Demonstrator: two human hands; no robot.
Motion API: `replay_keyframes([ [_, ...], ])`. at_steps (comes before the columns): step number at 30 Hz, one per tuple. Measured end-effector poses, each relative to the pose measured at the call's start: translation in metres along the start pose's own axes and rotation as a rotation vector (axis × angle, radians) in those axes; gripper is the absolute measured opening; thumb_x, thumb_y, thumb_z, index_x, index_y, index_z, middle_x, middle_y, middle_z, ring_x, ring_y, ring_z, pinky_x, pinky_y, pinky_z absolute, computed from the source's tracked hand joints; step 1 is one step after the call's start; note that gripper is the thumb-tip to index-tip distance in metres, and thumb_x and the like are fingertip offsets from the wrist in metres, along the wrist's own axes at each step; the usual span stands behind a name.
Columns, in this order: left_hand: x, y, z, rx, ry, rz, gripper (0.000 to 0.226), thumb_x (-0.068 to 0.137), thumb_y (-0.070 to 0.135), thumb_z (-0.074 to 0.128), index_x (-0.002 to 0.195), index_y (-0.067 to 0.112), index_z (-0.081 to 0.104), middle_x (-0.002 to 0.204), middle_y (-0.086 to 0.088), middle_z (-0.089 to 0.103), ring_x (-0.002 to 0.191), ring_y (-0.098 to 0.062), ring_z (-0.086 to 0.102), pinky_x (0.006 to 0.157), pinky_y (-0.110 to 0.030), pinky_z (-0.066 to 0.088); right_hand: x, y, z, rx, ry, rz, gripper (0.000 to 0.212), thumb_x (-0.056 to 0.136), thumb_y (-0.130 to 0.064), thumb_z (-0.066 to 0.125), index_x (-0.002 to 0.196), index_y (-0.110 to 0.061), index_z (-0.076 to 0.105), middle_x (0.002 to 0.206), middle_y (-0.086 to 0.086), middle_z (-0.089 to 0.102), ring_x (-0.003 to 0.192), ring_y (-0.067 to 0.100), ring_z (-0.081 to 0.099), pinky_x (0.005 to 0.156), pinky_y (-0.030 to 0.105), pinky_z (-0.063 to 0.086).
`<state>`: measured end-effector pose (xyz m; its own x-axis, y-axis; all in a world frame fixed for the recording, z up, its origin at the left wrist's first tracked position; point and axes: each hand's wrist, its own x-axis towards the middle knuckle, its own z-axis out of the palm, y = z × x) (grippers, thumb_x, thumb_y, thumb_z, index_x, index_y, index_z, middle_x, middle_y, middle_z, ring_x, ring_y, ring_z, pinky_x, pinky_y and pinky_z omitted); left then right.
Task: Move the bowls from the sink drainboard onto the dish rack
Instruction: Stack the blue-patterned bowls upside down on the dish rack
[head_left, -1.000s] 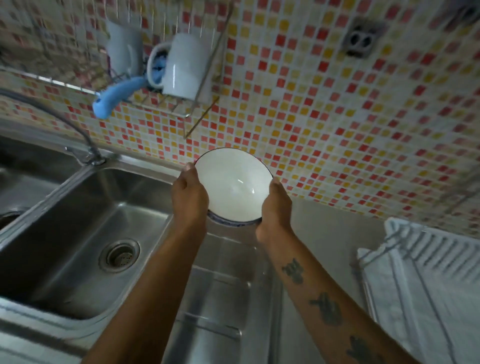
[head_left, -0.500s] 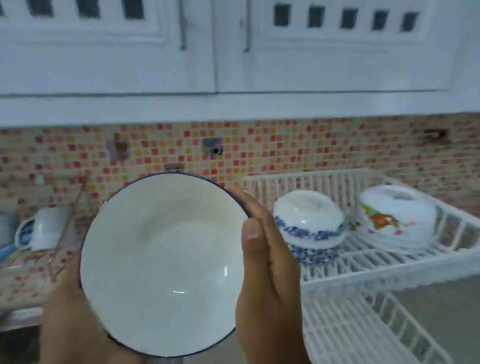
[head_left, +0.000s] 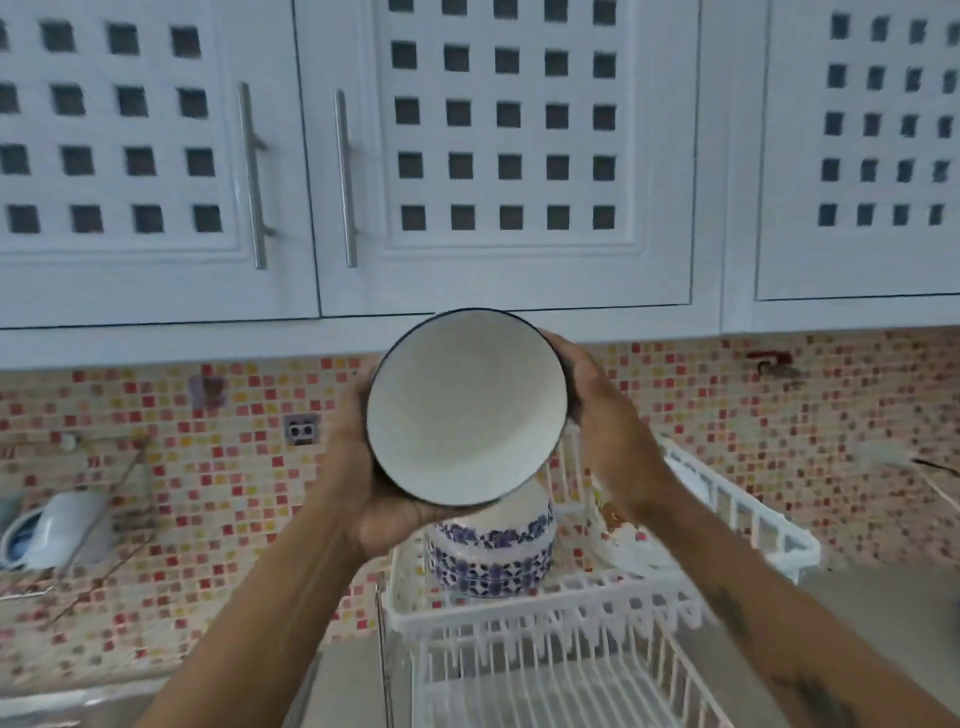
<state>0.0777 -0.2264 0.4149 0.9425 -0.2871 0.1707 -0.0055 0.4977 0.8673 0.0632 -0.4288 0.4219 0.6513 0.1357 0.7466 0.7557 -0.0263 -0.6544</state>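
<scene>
A white bowl (head_left: 465, 408) with a dark rim is held up in the air, its inside facing me. My left hand (head_left: 371, 488) cups its lower left side and my right hand (head_left: 602, 415) grips its right edge. Directly under it, a stack of overturned blue-flowered bowls (head_left: 491, 556) rests on the upper tier of the white dish rack (head_left: 545, 603). My right forearm hides the rack's right part, so any other bowls there are out of sight.
The rack's lower tier (head_left: 561, 686) reaches toward me. White wall cupboards (head_left: 498, 156) hang close above the held bowl. A white mug (head_left: 67, 527) sits on a wire shelf at the left against the mosaic tiles. A wall socket (head_left: 301, 430) is left of my hands.
The bowl has been lifted from the sink drainboard and carried right, over the rack; it now hovers above the blue-flowered stack. My view has swung up toward the cupboards.
</scene>
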Motion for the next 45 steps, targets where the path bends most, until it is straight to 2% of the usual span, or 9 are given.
replay_keyframes([
  [2,0.005,0.000,0.014,0.150,0.056,0.115,0.055,0.085,0.065,0.041,0.095,0.024,0.075,0.090,-0.010,0.078,0.085,-0.032,0.069,0.084,-0.050,0.054,0.014,-0.006,-0.017,-0.085,-0.140,0.173,0.055,0.085,-0.069,0.016,0.117,-0.046,0.055,0.127,-0.013,0.060,0.123,0.008,0.055,0.115,0.038,0.032],
  [5,0.022,-0.012,0.019,0.545,0.187,0.380,0.059,0.070,0.059,0.064,0.113,0.020,0.065,0.098,-0.009,0.074,0.082,-0.025,0.070,0.063,-0.031,0.058,0.030,-0.004,-0.028,-0.211,-0.264,0.357,0.069,0.072,-0.075,0.010,0.112,-0.041,0.056,0.124,0.002,0.061,0.122,0.016,0.053,0.119,0.039,0.025],
  [8,0.039,-0.035,0.016,0.768,0.274,0.526,0.074,0.055,0.055,0.080,0.116,0.023,0.052,0.104,-0.004,0.069,0.089,-0.020,0.072,0.072,-0.031,0.062,0.035,0.017,-0.025,-0.230,-0.272,0.452,0.086,0.065,-0.087,0.016,0.119,-0.035,0.058,0.128,0.009,0.063,0.124,0.024,0.055,0.119,0.048,0.023],
  [13,0.055,-0.065,0.006,1.210,0.320,0.617,0.104,0.052,0.066,0.078,0.138,0.026,0.037,0.128,0.003,0.050,0.114,-0.013,0.052,0.094,-0.029,0.049,0.035,0.064,-0.019,-0.130,-0.104,0.612,0.071,0.068,-0.086,0.037,0.099,-0.029,0.065,0.109,0.012,0.073,0.100,0.029,0.069,0.097,0.047,0.052],
  [20,0.067,-0.082,-0.019,1.300,0.256,0.406,0.119,0.054,0.066,0.079,0.149,0.022,0.022,0.146,-0.002,0.032,0.135,-0.021,0.036,0.110,-0.040,0.040,0.030,0.113,-0.007,-0.098,0.022,0.749,0.035,0.086,-0.050,0.050,0.093,-0.020,0.066,0.108,0.014,0.072,0.095,0.030,0.069,0.095,0.049,0.053],
  [29,0.068,-0.087,-0.028,1.304,0.257,0.347,0.115,0.059,0.052,0.085,0.149,0.017,0.024,0.146,-0.006,0.030,0.135,-0.021,0.034,0.103,-0.026,0.033,0.028,0.124,-0.005,-0.095,0.029,0.795,0.038,0.077,-0.050,0.058,0.090,-0.016,0.069,0.098,0.011,0.075,0.091,0.029,0.071,0.093,0.047,0.054],
  [34,0.066,-0.088,-0.028,1.313,0.250,0.313,0.105,0.059,0.048,0.087,0.144,0.016,0.032,0.140,-0.004,0.036,0.121,-0.010,0.036,0.095,-0.018,0.029,0.025,0.128,-0.004,-0.085,0.024,0.814,0.032,0.079,-0.048,0.058,0.088,-0.019,0.068,0.095,0.008,0.074,0.090,0.027,0.070,0.092,0.045,0.055],
  [38,0.065,-0.089,-0.028,1.285,0.251,0.293,0.109,0.058,0.045,0.088,0.146,0.017,0.030,0.142,-0.005,0.033,0.130,-0.018,0.038,0.097,-0.022,0.033,0.025,0.130,-0.005,-0.091,0.014,0.823,0.043,0.079,-0.048,0.059,0.101,-0.013,0.069,0.102,0.011,0.074,0.093,0.028,0.070,0.093,0.045,0.054],
  [45,0.068,-0.090,-0.029,1.289,0.240,0.231,0.119,0.055,0.048,0.089,0.149,0.016,0.023,0.147,-0.005,0.028,0.136,-0.024,0.035,0.110,-0.040,0.040,0.026,0.136,-0.006,-0.107,-0.005,0.841,0.039,0.081,-0.046,0.057,0.099,-0.013,0.067,0.102,0.011,0.074,0.094,0.028,0.070,0.093,0.045,0.054],
])
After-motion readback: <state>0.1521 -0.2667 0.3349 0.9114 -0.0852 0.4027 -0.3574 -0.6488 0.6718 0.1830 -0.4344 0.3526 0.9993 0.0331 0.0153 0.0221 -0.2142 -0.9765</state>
